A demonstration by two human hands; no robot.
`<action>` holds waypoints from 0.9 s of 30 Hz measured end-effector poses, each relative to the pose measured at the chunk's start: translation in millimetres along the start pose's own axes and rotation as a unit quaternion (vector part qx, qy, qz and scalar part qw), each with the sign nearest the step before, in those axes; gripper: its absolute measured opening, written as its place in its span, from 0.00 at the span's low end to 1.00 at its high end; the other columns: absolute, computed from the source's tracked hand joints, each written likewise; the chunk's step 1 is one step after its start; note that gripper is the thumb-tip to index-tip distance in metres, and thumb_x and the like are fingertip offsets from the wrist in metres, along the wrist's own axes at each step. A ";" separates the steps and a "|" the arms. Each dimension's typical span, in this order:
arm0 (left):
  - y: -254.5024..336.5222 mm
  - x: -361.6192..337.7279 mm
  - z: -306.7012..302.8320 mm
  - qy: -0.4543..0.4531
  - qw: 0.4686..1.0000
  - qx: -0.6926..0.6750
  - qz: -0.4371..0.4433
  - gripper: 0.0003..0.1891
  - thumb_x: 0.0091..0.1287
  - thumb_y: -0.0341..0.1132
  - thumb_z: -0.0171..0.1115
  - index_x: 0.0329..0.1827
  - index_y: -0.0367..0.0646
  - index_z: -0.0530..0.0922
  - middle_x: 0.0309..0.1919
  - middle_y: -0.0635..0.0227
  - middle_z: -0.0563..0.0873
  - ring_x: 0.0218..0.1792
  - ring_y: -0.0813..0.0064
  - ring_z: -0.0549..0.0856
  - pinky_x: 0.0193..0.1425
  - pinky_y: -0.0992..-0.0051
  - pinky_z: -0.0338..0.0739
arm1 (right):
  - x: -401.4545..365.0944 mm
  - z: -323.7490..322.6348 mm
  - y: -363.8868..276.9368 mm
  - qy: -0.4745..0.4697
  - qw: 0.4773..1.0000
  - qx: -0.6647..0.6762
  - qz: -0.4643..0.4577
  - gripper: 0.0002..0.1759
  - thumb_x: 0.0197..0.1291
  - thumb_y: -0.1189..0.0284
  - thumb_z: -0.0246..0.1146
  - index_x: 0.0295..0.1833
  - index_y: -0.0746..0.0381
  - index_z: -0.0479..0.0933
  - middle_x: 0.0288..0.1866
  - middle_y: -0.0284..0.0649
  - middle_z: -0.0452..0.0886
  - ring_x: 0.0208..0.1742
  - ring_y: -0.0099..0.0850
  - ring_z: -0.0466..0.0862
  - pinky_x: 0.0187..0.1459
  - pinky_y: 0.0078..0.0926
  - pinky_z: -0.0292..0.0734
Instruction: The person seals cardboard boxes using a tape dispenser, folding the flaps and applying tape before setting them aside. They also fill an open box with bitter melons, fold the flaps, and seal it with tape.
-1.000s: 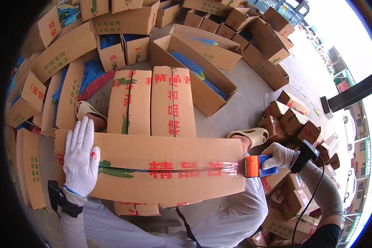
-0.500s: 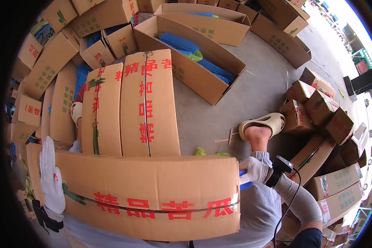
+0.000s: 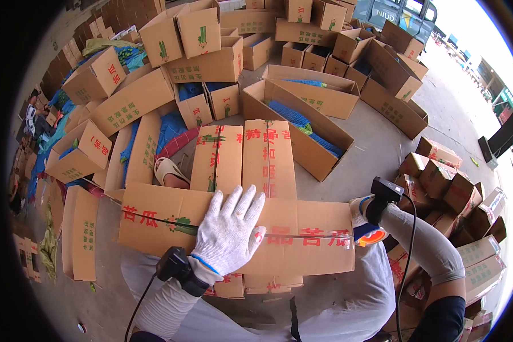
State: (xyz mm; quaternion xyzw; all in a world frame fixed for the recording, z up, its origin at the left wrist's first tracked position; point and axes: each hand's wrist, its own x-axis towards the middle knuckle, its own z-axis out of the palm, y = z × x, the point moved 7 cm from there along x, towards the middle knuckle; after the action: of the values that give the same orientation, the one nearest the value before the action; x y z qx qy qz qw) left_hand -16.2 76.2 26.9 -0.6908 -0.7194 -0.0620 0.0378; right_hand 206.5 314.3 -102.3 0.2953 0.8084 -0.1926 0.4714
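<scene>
A long closed cardboard box with red lettering and a dark band lies crosswise before me, on top of two long boxes. My left hand, in a white knit glove, rests on its upper side near the middle, fingers stretched out and spread. At the box's right end my right hand, also gloved, grips a tape dispenser with blue and orange parts; my fingers are partly hidden. Clear tape shows on the box near that end. Beyond it stretch the two lower boxes, side by side.
An open long box with blue-netted green produce lies ahead on the concrete floor. Many open cartons stand beyond and to the left. Smaller closed boxes are heaped at right, near a dark post. A vehicle is at the back.
My left hand has moved from the box's left end onto the middle of its upper side. The box appears flatter and farther from me, and the view has tilted up and left.
</scene>
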 end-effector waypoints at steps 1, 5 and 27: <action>3.1 -3.5 1.1 0.023 1.000 -0.005 0.010 0.31 0.72 0.47 0.51 0.73 0.37 0.67 0.72 0.51 0.70 0.72 0.53 0.69 0.76 0.50 0.56 | 1.1 -2.6 -1.4 -0.005 1.000 0.010 0.006 0.27 0.64 0.49 0.65 0.44 0.67 0.83 0.36 0.46 0.86 0.36 0.35 0.86 0.39 0.31 0.80; 0.7 -14.8 1.1 0.047 0.999 -0.008 0.021 0.31 0.74 0.49 0.48 0.74 0.38 0.66 0.73 0.55 0.70 0.73 0.57 0.69 0.76 0.51 0.57 | -0.1 -15.0 0.7 0.005 0.999 0.034 0.035 0.27 0.64 0.50 0.66 0.46 0.67 0.83 0.37 0.45 0.86 0.36 0.34 0.86 0.40 0.30 0.80; 33.6 -23.3 5.7 0.148 0.698 -0.690 -0.117 0.26 0.78 0.46 0.50 0.64 0.28 0.74 0.55 0.50 0.85 0.59 0.61 0.83 0.67 0.64 0.74 | -215.1 153.6 -7.9 0.460 0.548 0.685 -0.140 0.25 0.63 0.59 0.69 0.52 0.71 0.80 0.42 0.37 0.86 0.42 0.22 0.85 0.46 0.22 0.80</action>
State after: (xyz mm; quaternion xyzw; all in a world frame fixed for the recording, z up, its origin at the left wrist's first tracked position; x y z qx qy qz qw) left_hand 18.5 55.2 19.2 -0.4152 -0.5349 -0.6468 -0.3509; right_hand 382.9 154.1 12.4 0.4600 0.5688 -0.5895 -0.3426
